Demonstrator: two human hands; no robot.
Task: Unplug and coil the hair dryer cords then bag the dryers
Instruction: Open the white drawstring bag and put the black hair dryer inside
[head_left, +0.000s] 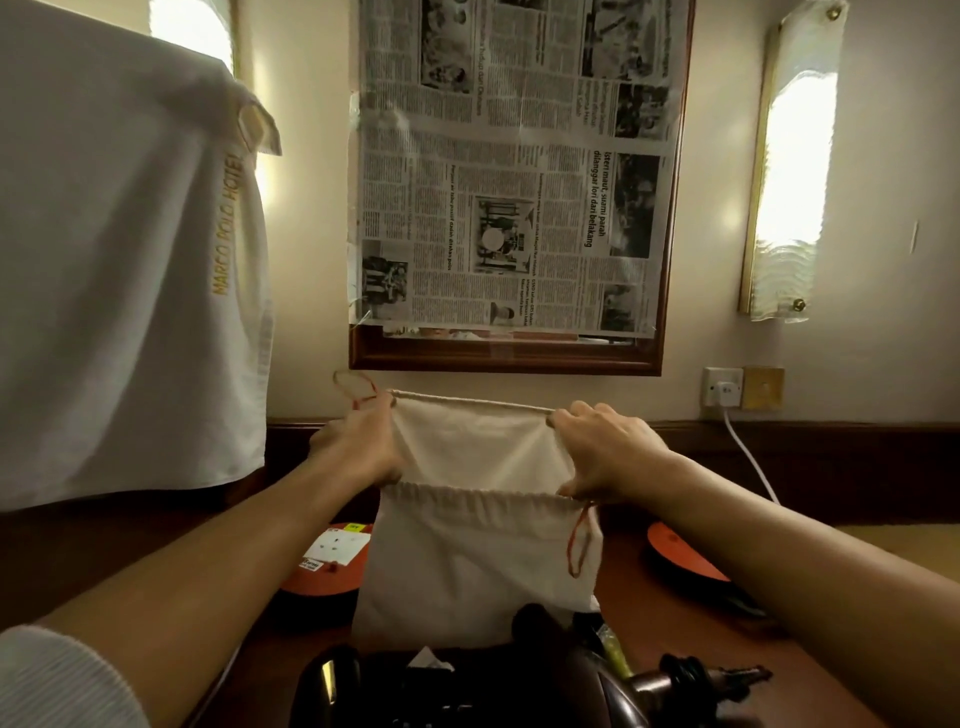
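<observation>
Bag (483, 561) stands behind dryers (467, 691) (between two reels (324, 561)).

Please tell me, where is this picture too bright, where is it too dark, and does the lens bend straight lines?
Head view: the wall lamp is blown out to white; the hair dryer at the bottom edge is dark and lacks detail; the wide lens bows the mirror frame and stretches both forearms; the bag is evenly lit.
</observation>
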